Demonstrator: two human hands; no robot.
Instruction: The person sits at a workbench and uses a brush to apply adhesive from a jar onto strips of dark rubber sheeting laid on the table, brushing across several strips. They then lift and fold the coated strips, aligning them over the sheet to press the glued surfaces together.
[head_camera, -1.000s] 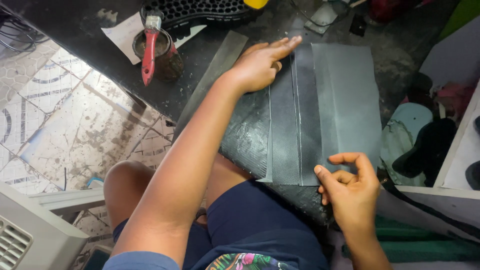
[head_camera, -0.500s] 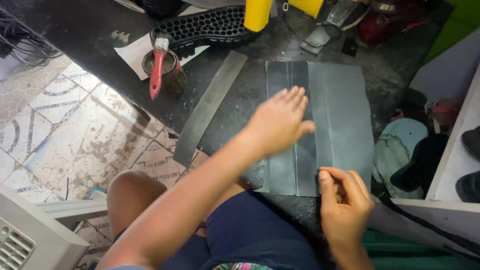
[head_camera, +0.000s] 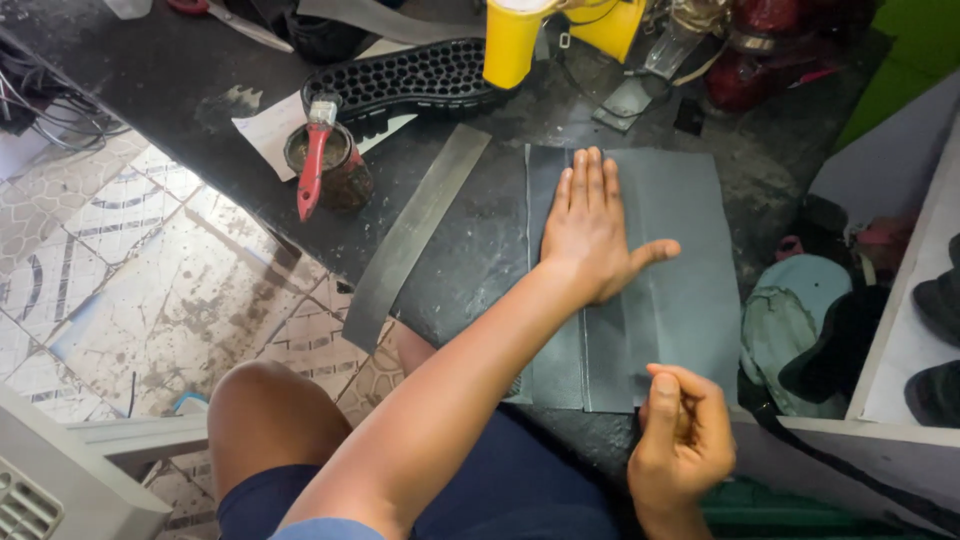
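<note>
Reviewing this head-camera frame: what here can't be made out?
- Head view: the part of the grey sheet under the left hand and forearm is covered.
- Whether the right hand pinches the sheet's near edge: its curled fingers hide it.
- The tin contents: too dark.
- The yellow container: top cut off by the frame edge.

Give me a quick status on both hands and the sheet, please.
Left hand flat, open on grey sheet. Right hand pinching sheet's near edge. Sheet flat on dark bench. Grey strip lies beside it, apart; nothing on top.
</note>
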